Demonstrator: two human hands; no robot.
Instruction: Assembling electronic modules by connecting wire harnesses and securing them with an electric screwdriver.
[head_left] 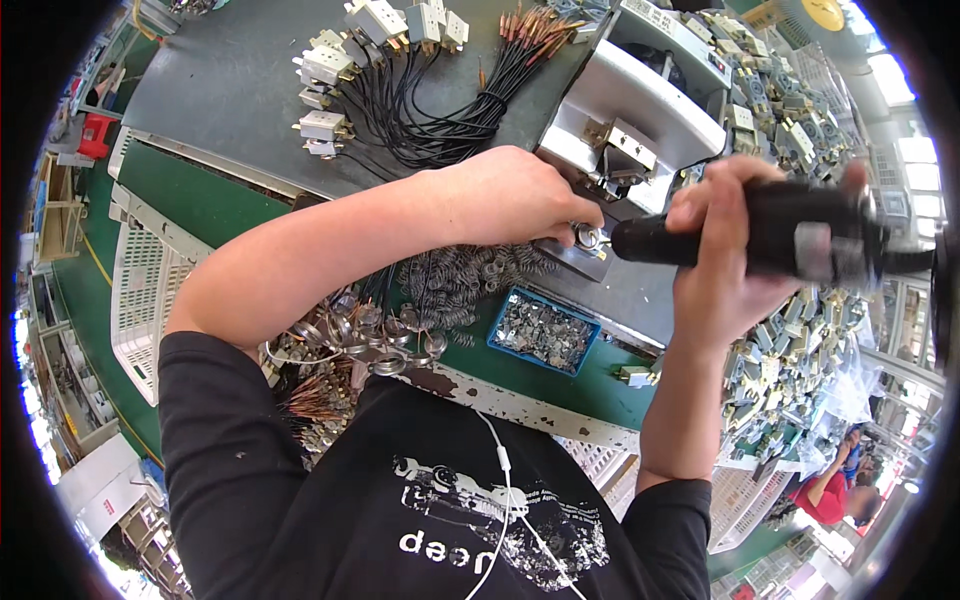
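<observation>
My right hand (722, 235) is wrapped round a black power screwdriver (780, 225), which lies nearly level with its nose pointing left. The nose ends close to a small round metal part (588, 238); whether they touch I cannot tell. My left hand (515, 195) reaches across from the left, its fingers closed in a pinch on that part over a small dark metal block (578, 260). Just beyond the fingers stands a grey metal bench machine (640, 100) with a small clamp-like fixture (628, 155). The right hand is slightly blurred.
A blue tray (545, 332) of small metal pieces sits near me, beside heaped coil springs (470, 285). Round metal parts (375, 335) on wires lie by my left elbow. Bundled black cables (430, 125) with white plugs lie at the back. More plug parts (790, 370) are piled right.
</observation>
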